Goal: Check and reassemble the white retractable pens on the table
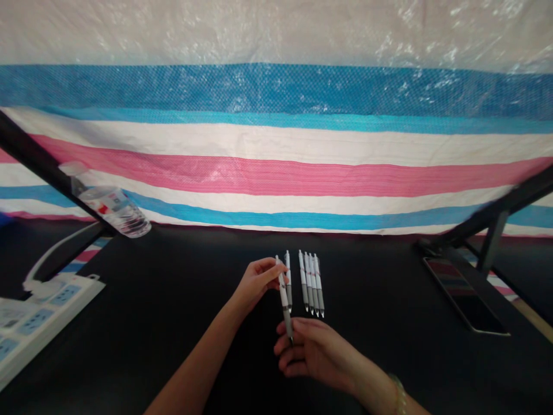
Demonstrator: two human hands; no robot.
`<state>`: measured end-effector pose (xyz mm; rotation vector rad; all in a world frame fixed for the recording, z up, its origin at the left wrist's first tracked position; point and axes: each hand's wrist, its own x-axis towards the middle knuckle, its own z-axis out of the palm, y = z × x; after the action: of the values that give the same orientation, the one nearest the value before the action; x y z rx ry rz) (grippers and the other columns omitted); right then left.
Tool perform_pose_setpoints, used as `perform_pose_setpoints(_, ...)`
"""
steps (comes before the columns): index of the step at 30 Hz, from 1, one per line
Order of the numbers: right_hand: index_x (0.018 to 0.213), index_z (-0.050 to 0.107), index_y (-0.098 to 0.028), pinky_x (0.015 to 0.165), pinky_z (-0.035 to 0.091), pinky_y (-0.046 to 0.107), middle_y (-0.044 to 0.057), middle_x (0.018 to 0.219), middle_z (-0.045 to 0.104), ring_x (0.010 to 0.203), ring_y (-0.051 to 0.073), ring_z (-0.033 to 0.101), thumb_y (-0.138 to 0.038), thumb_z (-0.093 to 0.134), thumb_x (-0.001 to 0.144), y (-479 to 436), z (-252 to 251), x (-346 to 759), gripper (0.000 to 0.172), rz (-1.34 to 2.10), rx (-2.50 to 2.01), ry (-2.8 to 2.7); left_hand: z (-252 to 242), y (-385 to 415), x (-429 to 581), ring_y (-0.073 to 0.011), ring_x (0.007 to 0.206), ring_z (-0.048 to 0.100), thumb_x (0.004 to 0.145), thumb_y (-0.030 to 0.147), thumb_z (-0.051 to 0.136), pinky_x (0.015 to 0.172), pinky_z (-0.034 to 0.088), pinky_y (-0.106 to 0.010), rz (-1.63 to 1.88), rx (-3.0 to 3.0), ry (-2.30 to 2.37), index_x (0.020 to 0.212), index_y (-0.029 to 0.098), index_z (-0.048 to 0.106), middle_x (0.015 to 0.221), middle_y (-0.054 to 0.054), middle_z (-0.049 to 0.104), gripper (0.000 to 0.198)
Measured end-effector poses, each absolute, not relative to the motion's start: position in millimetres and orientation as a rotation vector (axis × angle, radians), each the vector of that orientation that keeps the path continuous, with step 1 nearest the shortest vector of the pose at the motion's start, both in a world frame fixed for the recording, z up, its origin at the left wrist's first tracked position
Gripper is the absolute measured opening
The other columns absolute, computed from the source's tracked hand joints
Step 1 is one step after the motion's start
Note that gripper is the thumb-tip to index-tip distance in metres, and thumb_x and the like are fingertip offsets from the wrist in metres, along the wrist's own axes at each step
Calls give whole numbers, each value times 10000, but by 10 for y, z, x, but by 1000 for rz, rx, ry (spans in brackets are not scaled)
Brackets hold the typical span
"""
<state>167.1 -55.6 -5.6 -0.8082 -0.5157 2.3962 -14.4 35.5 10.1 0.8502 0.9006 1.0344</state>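
Observation:
A white pen with a grey grip [283, 295] is held at a slant above the black table. My left hand [258, 280] pinches its upper part between thumb and fingers. Around its lower, tip end are the thumb and fingers of my right hand [309, 349], the other fingers loosely curled. Just behind the held pen lies a similar pen [289, 294], partly covered by it and by my left fingertips. A short way right, several matching pens [311, 282] lie side by side in a row, tips toward me.
On the black table [173, 276], a white power strip [56, 311] with a plugged-in cable lies at left. A clear bottle [116, 210] leans by a black bar. A phone [464, 294] lies at right near another black support [488, 230]. A striped sheet [276, 178] hangs behind.

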Motion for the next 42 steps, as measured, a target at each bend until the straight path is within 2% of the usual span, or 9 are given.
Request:
perform_pose_setpoints(2, 1002, 660, -103, 732, 528, 321, 104, 883, 759, 762, 198, 744, -417, 799, 840, -556, -55, 1670, 379, 2402, -818, -512, 98, 354, -145, -122, 564, 632, 658, 477, 900, 537, 485, -207, 1037, 846, 897, 748, 129, 764, 636, -48, 722, 385)
perform_pose_setpoints(5, 963, 648, -116, 728, 534, 310, 99, 884, 765, 767, 197, 752, -383, 824, 823, -560, -44, 1674, 348, 2401, -807, -533, 94, 351, -147, -118, 561, 629, 668, 461, 900, 538, 480, -202, 1042, 837, 897, 751, 126, 769, 636, -50, 724, 369)
perform_pose_setpoints(9, 1073, 646, -97, 646, 535, 256, 126, 927, 775, 748, 200, 769, -419, 783, 857, -571, -43, 1684, 411, 2436, -791, -539, 102, 350, -147, -117, 561, 632, 648, 454, 914, 541, 483, -198, 1048, 813, 900, 749, 116, 778, 634, -58, 728, 378)
perform_pose_setpoints(14, 920, 558, -144, 501, 502, 175, 79, 814, 769, 639, 176, 761, -382, 857, 780, -581, -118, 1679, 407, 2466, -782, -633, 117, 367, -140, -119, 541, 624, 614, 447, 928, 525, 482, -202, 1107, 749, 907, 722, 115, 776, 611, -55, 719, 380)
perform_pose_setpoints(19, 886, 477, -189, 401, 454, 141, 41, 720, 759, 533, 156, 729, -425, 865, 749, -570, -175, 1675, 474, 2495, -764, -699, 103, 412, -176, -111, 563, 635, 587, 452, 939, 546, 512, -190, 1235, 644, 933, 742, 130, 780, 622, -36, 721, 391)
perform_pose_setpoints(33, 866, 455, -201, 390, 454, 141, 49, 711, 759, 504, 155, 713, -371, 862, 728, -570, -148, 1677, 462, 2507, -790, -710, 40, 503, -280, -105, 589, 663, 605, 368, 941, 560, 540, -170, 1341, 476, 954, 776, 114, 784, 646, -36, 738, 344)
perform_pose_setpoints(42, 867, 465, -196, 398, 448, 143, 42, 720, 759, 506, 146, 710, -372, 846, 737, -564, -133, 1679, 439, 2503, -804, -735, 47, 465, -266, -98, 583, 661, 628, 426, 935, 570, 543, -168, 1251, 566, 913, 780, 138, 776, 656, -26, 738, 363)
